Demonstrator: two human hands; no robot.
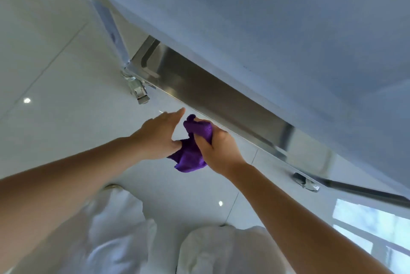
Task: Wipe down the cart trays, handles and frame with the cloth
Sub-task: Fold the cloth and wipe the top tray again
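A steel cart fills the upper right: its top tray (266, 25) is closest, and a lower tray (213, 94) runs diagonally beneath it. A frame post (108, 20) drops to a caster (138, 90) at the lower tray's left corner. My right hand (218, 146) grips a bunched purple cloth (190, 154) just in front of the lower tray's front edge. My left hand (158, 134) is beside it, thumb pinching the cloth's lower part while the fingers stretch out toward the tray edge.
Glossy white floor tiles (55, 87) lie left of and below the cart. A second caster (307, 182) sits under the lower tray at right. My knees in white trousers (213, 251) are at the bottom. A window reflection shows at the lower right.
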